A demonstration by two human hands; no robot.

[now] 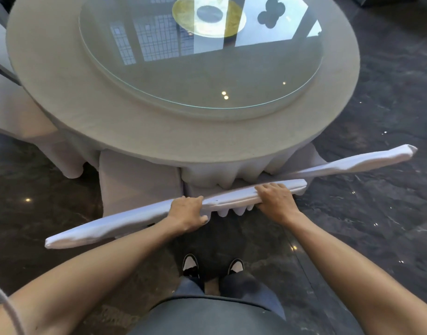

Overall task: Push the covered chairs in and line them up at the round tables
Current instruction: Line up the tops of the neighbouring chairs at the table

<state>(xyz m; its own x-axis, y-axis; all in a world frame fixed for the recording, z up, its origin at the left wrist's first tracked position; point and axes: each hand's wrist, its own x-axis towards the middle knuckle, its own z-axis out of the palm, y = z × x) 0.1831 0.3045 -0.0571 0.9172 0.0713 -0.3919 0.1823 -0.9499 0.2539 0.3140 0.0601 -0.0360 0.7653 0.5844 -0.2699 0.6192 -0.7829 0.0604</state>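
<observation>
A white-covered chair stands right in front of me, its top rail (125,222) running from lower left to upper right. My left hand (187,211) grips the rail near its middle, fingers curled over the far side. My right hand (276,199) grips the same rail further right. The chair's seat (137,175) reaches under the edge of the round table (140,131), which has a pale cloth hanging in folds. A second covered chair's top rail (367,159) shows to the right, angled beside the table.
A glass turntable (200,76) lies on the table, with a gold plate (208,16) at the far side. Another covered chair (21,117) stands at the table's left. Dark glossy marble floor (376,213) surrounds everything; my shoes (212,265) are just behind the chair.
</observation>
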